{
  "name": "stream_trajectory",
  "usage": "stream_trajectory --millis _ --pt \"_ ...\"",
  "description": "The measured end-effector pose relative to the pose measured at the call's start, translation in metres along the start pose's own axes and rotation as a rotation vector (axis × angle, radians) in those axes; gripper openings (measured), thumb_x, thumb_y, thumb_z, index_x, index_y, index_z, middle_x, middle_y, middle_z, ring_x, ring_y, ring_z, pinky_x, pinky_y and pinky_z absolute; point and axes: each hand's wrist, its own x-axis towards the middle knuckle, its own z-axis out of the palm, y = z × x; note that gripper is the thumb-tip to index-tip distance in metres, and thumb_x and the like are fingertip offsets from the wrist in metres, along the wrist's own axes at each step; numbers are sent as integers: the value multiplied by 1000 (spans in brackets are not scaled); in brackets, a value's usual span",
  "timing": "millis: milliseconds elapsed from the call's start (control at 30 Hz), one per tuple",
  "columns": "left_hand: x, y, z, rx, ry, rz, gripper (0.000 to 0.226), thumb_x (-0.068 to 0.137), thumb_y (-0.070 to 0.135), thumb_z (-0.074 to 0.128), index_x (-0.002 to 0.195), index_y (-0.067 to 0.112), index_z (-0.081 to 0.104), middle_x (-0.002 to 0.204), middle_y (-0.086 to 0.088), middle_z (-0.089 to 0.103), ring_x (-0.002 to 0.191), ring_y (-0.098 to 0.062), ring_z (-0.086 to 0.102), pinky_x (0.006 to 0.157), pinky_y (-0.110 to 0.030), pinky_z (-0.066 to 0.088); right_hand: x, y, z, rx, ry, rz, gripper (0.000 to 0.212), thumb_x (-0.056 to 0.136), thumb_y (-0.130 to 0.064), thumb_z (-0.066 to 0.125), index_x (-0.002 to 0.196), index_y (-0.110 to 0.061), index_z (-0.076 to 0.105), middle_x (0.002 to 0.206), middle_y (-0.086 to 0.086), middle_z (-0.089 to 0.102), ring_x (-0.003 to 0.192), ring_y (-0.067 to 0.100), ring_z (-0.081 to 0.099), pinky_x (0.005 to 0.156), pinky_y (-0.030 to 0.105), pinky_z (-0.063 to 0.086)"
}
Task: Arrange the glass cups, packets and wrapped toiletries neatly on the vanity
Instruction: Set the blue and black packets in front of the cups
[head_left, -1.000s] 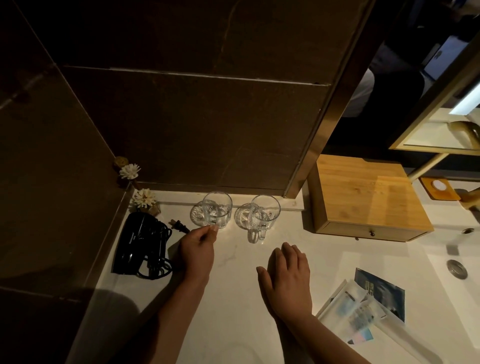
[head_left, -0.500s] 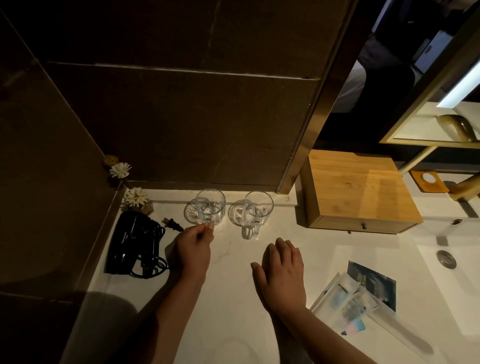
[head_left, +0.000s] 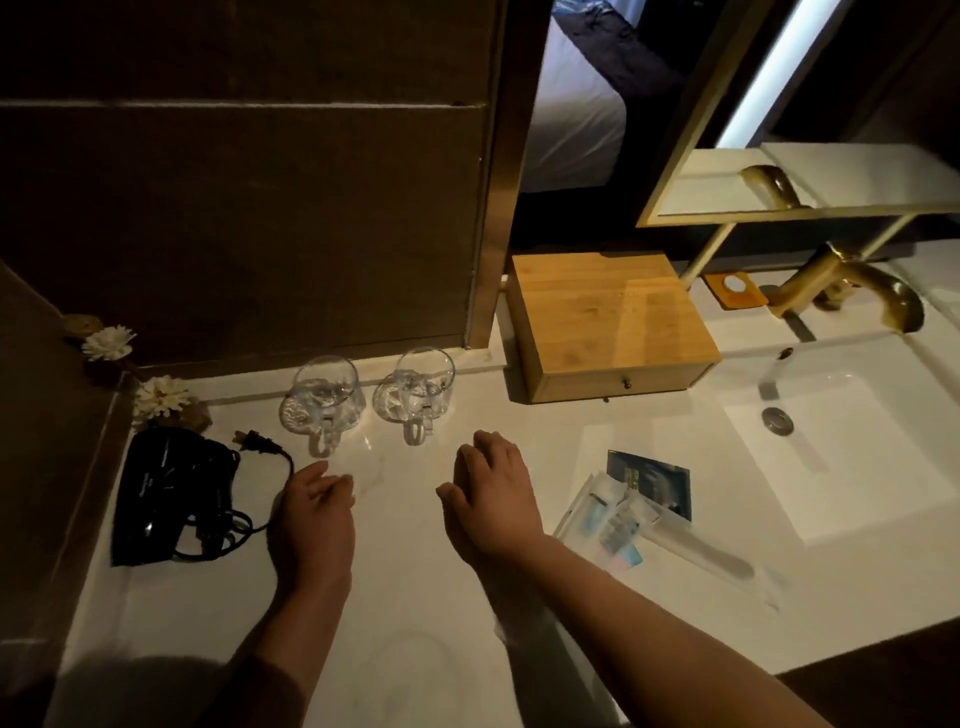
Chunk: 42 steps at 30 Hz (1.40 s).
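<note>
Right now both hands are empty and loose, the left hand (head_left: 314, 512) near the left cup (head_left: 323, 397), the right hand (head_left: 491, 499) between the right cup (head_left: 418, 392) and the packets (head_left: 631, 512), so a fast reach could knock a cup over by the wall.

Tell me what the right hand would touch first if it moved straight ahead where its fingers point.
Probably the handle of the right glass cup. The right hand points up-left toward it, with only bare countertop between; depth is uncertain.
</note>
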Motion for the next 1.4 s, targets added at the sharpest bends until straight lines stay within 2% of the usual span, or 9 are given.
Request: stream_trajectory --millis 200,333,400,567,733,933,1033,1167,1400 --pt "-68 -14 19 454 -315 240 33 88 20 66 90 51 58 108 17 60 101 -11 63 86 -41 56 -43 53 -74 246 101 70 33 94 -32 56 125 -20 61 126 0 62 121 16 50 99 27 39" --pt "-109 -15 56 592 -561 353 31 88 37 67 117 44 58 121 16 56 114 -11 59 92 -39 55 -86 110 -109 233 257 212 25 91 -25 61 116 -22 66 113 -2 68 104 14 60 89 31 50" --pt "-127 -14 78 725 -678 411 57 83 59 62 135 39 48 132 14 49 120 -11 53 95 -37 54 -97 134 -116 221 257 298 24 91 -24 62 115 -21 66 108 0 69 91 14 63 81 35 55" --pt "-151 -10 119 1093 -703 639 79 80 70 55 144 29 32 130 1 48 113 -16 48 90 -30 49 -109 157 -101 258 138 381 32 91 -31 62 122 -23 62 110 -1 68 90 12 62 78 24 51" --pt "-152 -13 123 1052 -750 615 56 87 48 57 138 30 42 120 4 59 102 -14 56 82 -29 50 -93 180 -108 115 245 333 33 91 -32 59 123 -24 59 120 1 60 106 19 55 81 27 45" --pt "-152 -17 112 926 -774 631 44 85 18 55 125 36 55 107 9 61 94 -11 56 79 -30 51 -64 206 -126 -73 -90 174 76 83 -42 68 147 -28 33 146 0 43 121 26 41 98 39 45" --pt "-144 -26 95 930 -780 725 48 76 14 56 116 41 59 98 14 59 90 -9 52 75 -25 43 -58 208 -126 -72 -84 187 65 77 -41 74 135 -26 49 126 2 53 112 23 44 89 36 46" --pt "-145 -19 93 891 -805 693 52 68 39 53 120 40 58 107 19 53 100 -5 51 83 -27 46 -49 210 -124 28 -30 300 48 73 -40 79 114 -22 64 107 4 58 99 22 51 78 34 47" --pt "-136 6 149 961 -740 511 63 88 51 61 144 30 42 135 5 47 111 -16 57 87 -31 50 -48 210 -131 129 156 335 15 82 -34 71 86 -21 65 87 -1 59 81 19 56 67 34 49"
